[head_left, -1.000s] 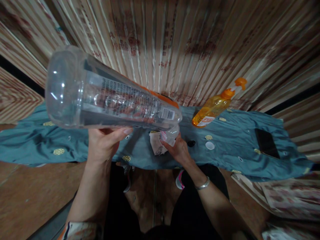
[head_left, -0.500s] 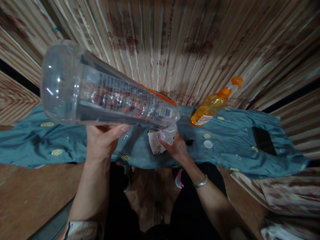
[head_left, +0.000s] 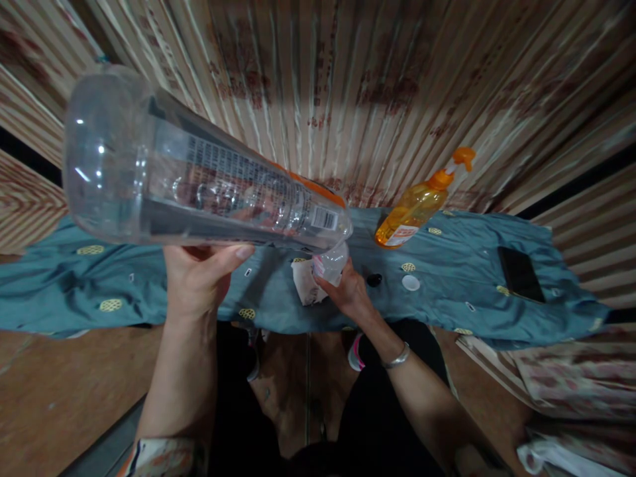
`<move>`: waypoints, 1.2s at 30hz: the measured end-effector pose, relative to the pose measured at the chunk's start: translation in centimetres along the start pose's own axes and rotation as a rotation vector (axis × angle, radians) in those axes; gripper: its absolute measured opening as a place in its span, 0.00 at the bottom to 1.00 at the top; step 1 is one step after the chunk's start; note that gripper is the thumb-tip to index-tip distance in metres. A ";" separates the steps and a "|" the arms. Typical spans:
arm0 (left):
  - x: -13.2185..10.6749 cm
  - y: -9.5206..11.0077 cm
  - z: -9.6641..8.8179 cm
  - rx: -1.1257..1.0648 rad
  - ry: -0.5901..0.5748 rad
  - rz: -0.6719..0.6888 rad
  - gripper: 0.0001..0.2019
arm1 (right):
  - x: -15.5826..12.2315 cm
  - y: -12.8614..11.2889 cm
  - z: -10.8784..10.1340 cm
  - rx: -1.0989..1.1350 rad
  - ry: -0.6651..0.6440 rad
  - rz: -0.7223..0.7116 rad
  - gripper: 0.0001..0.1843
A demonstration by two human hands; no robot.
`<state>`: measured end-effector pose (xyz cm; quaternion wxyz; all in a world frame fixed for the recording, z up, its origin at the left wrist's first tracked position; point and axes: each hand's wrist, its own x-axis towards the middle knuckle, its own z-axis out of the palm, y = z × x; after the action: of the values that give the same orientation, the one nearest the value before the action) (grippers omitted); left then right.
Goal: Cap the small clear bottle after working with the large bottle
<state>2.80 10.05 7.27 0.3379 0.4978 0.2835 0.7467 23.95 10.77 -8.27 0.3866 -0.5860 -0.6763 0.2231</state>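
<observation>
My left hand (head_left: pixel 201 275) grips a large clear plastic bottle (head_left: pixel 199 179) from below. The bottle is tipped, its broad base up at the left and its narrow end down at the right. Printed text and a barcode show on its label. In my right hand (head_left: pixel 350 291) is a small clear plastic bottle (head_left: pixel 332 264), held under the large bottle's narrow end. Whether the two mouths touch is hidden, and I cannot make out any liquid flowing. Beneath the small bottle lies a crumpled white cloth or tissue (head_left: pixel 305 285), partly covered by my right hand.
A pump bottle of orange liquid (head_left: pixel 410 212) stands at the back of the teal cloth (head_left: pixel 278 298). Right of my right hand lie a small black cap (head_left: pixel 373 279) and a white round lid (head_left: pixel 410 283). Farther right is a dark phone (head_left: pixel 521 273). A patterned curtain (head_left: pixel 318 99) hangs behind.
The view has shifted slightly, and the large bottle sits a little farther left in it. Both hands keep the same holds.
</observation>
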 end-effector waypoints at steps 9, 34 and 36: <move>0.1 0.0 0.2 0.000 -0.014 0.011 0.33 | 0.0 -0.2 0.0 0.011 -0.014 0.040 0.37; 0.7 -0.8 0.0 0.038 0.001 0.116 0.25 | 0.0 0.3 0.3 0.000 0.011 -0.014 0.33; 0.7 -0.9 0.0 0.062 0.007 0.106 0.21 | 0.0 0.3 0.3 -0.005 0.018 -0.010 0.33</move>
<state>2.81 11.09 6.98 0.2815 0.5196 0.2811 0.7561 23.95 10.93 -8.68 0.3923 -0.5856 -0.6762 0.2143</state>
